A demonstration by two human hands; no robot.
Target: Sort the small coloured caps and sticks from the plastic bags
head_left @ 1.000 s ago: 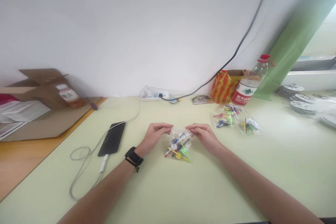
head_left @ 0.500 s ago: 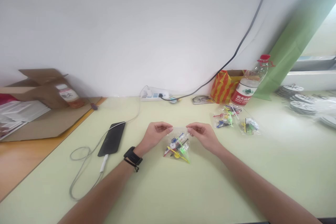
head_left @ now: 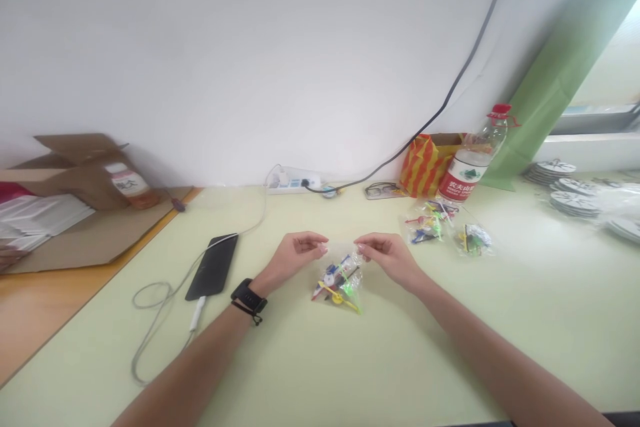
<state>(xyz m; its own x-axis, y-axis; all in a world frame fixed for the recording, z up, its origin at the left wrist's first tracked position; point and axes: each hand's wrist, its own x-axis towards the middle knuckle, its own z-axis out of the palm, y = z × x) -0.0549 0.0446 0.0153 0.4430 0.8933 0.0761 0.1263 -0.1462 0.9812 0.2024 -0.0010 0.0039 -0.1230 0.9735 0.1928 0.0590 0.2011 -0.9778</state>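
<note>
A clear plastic bag (head_left: 339, 283) of small coloured plastic parts, among them yellow, green, blue and white ones, lies on the pale green table in front of me. Its top left corner is pinched between the thumb and fingers of my left hand (head_left: 299, 255). At the opposite top corner, my right hand (head_left: 386, 255) pinches the bag the same way. The top edge stretches between both hands. Two similar bags lie further right: one filled bag (head_left: 431, 223) near the bottle and another filled bag (head_left: 475, 239) beside it.
Left of me lies a black phone (head_left: 213, 267) with a charging cable. A cardboard box (head_left: 95, 173) stands at the far left, with part of another person's hand (head_left: 11, 256) there. At the back are a power strip (head_left: 295, 181), a striped bag (head_left: 425, 163), a large bottle (head_left: 470, 160) and stacked discs (head_left: 575, 203).
Both hands keep their pinch on the bag, almost unmoved. Part of another person's hand has come into view at the left edge. The camera view has shifted slightly.
</note>
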